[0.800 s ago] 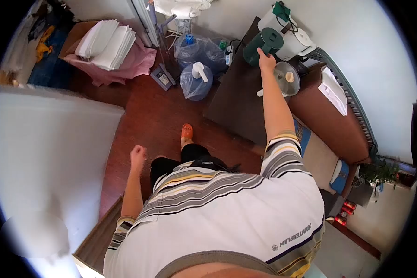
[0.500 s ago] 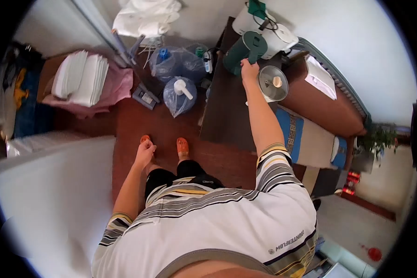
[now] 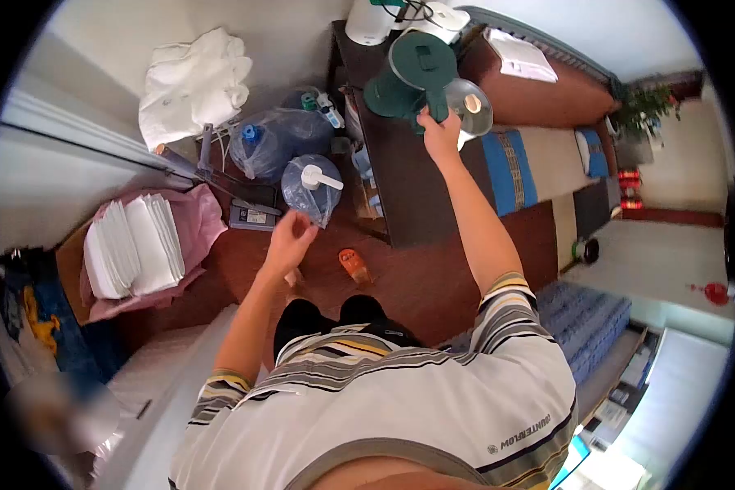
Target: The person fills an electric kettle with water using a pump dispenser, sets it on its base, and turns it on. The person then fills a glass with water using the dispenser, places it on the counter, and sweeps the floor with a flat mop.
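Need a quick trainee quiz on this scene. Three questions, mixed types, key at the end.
1. Which hand grips the green jug by its handle?
2. True or false: the left hand is clear of the jug.
3. Pick one. The slipper on the foot is: A blue, B orange, C white.

Key: 1. The right hand. 2. True. 3. B.
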`<control>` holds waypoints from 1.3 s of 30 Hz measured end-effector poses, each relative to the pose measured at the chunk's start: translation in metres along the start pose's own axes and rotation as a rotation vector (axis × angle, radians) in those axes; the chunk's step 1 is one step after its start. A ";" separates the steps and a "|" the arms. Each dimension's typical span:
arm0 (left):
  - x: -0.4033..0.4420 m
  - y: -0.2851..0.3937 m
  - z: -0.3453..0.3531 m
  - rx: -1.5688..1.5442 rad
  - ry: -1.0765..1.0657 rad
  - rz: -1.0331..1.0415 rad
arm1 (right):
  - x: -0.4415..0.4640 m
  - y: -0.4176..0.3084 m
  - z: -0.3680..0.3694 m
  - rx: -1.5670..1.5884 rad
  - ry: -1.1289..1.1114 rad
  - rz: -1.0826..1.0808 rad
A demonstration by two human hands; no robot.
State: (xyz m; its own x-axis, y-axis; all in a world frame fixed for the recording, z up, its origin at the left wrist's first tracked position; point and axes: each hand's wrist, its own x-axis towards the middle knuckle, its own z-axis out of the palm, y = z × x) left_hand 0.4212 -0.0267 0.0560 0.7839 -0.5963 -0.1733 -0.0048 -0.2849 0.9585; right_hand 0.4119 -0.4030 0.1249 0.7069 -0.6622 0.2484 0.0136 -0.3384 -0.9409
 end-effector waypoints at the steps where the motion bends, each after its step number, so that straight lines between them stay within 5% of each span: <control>1: 0.020 0.030 -0.007 0.017 -0.001 0.038 | -0.017 -0.008 0.001 0.038 -0.022 0.032; 3: 0.056 0.123 -0.025 0.168 0.091 0.489 | -0.055 -0.031 0.014 -0.024 0.027 0.063; 8: 0.091 0.194 -0.015 0.625 0.119 0.857 | -0.145 -0.085 0.045 -0.007 -0.130 0.309; 13: 0.045 0.144 -0.004 0.807 -0.056 0.664 | -0.210 -0.064 0.066 -0.026 -0.205 0.198; 15: 0.025 0.128 -0.004 0.747 -0.124 0.574 | -0.235 -0.056 0.067 0.090 -0.285 0.376; 25: -0.074 0.027 0.041 0.825 0.056 0.502 | -0.346 -0.005 0.076 0.099 -0.312 0.310; 33: -0.089 -0.001 0.034 0.976 -0.018 0.819 | -0.370 0.031 0.106 0.062 -0.147 0.400; 37: -0.094 -0.050 0.036 0.946 -0.125 0.892 | -0.393 0.083 0.127 0.403 -0.092 0.507; 39: -0.094 -0.073 0.042 0.926 -0.206 0.876 | -0.411 0.134 0.131 -0.182 -0.229 0.273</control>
State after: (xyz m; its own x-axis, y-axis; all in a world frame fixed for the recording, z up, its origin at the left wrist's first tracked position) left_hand 0.3220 0.0186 -0.0067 0.1915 -0.9280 0.3195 -0.9568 -0.1039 0.2715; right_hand 0.2155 -0.0889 -0.1338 0.8068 -0.5851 -0.0819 -0.3072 -0.2971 -0.9041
